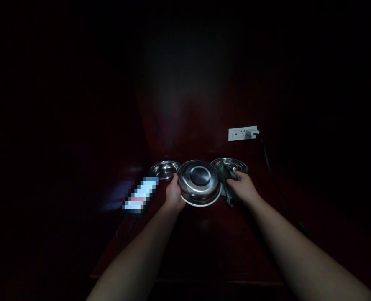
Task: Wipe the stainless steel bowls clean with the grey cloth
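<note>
A shiny steel bowl (200, 184) is tilted with its underside and ringed base facing me. My left hand (174, 195) is closed on its left rim, thumb up along the side. At the bowl's right edge my right hand (242, 186) grips a dark, textured cloth (226, 177), part of which hangs below the fingers. Behind the left hand sits another steel bowl (165, 170), open side up. A further round steel dish (229, 162) lies behind the right hand, partly covered by the cloth and fingers.
A lit phone (140, 195) with a blurred screen is left of my left hand, a cable near its lower end. On the back wall is a white socket plate (242, 133) with a plug in it. A dark cord (266, 156) runs down the right. The dark red table's front edge (204, 281) is near me.
</note>
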A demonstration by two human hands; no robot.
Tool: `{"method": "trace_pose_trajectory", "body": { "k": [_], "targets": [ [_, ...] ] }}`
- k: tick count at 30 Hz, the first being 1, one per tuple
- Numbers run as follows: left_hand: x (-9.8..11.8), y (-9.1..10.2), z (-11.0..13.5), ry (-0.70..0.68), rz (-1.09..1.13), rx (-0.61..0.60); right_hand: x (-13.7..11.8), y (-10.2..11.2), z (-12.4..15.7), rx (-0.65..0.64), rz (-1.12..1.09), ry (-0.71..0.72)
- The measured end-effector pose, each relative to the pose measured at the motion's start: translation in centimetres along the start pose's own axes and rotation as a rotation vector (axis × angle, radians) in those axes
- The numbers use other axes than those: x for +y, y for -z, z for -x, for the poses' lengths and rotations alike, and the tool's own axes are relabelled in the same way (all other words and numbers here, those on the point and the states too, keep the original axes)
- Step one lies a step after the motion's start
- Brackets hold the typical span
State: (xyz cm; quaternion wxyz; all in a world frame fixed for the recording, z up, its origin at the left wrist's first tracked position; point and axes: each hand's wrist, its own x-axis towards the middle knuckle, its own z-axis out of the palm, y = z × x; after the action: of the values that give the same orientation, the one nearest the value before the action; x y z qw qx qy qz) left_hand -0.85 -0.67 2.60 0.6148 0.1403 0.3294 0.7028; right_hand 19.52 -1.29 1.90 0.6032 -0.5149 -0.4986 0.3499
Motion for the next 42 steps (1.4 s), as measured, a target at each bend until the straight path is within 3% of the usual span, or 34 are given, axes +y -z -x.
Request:
{"method": "trace_pose_trajectory", "body": {
  "k": [4,10,13,15,18,23,26,30,34,37,42],
  "targets": [
    [0.3,0.2,-0.3,-0.026,-0.008,0.016,-0.1,0.0,0.0,0.025,-0.210,-0.203],
    [0.8,0.0,0.0,-0.062,-0.015,0.047,0.0,0.0,-0.2,0.059,-0.432,-0.344],
    [0.8,-0.2,0.3,-0.045,-0.020,0.022,-0.1,0.0,-0.1,0.006,-0.513,-0.395],
    [0.7,-0.3,0.4,-0.044,-0.027,0.004,-0.2,-0.2,0.2,-0.088,-0.546,-0.364],
    [0.5,-0.2,0.3,-0.071,-0.043,-0.030,-0.3,-0.6,0.8,-0.202,-0.469,-0.209],
    [0.4,-0.1,0.3,-0.121,-0.062,-0.072,0.4,-0.8,1.0,-0.265,-0.251,-0.003],
    [0.4,-0.1,0.2,-0.143,-0.052,-0.092,0.8,-0.7,0.6,-0.219,-0.194,0.082],
    [0.1,-0.1,0.3,-0.164,-0.101,-0.104,1.2,-0.6,0.0,-0.083,-0.115,0.080],
    [0.2,-0.2,1.1,-0.276,-0.232,-0.093,1.0,-0.4,0.0,-0.069,0.003,0.003],
    [0.8,-0.1,1.7,-0.412,-0.357,-0.079,0.4,-0.5,0.5,-0.179,-0.140,-0.099],
    [1.9,0.7,0.7,-0.525,-0.383,0.007,-0.9,-0.4,1.7,-0.438,-0.333,-0.074]
  ]
}}
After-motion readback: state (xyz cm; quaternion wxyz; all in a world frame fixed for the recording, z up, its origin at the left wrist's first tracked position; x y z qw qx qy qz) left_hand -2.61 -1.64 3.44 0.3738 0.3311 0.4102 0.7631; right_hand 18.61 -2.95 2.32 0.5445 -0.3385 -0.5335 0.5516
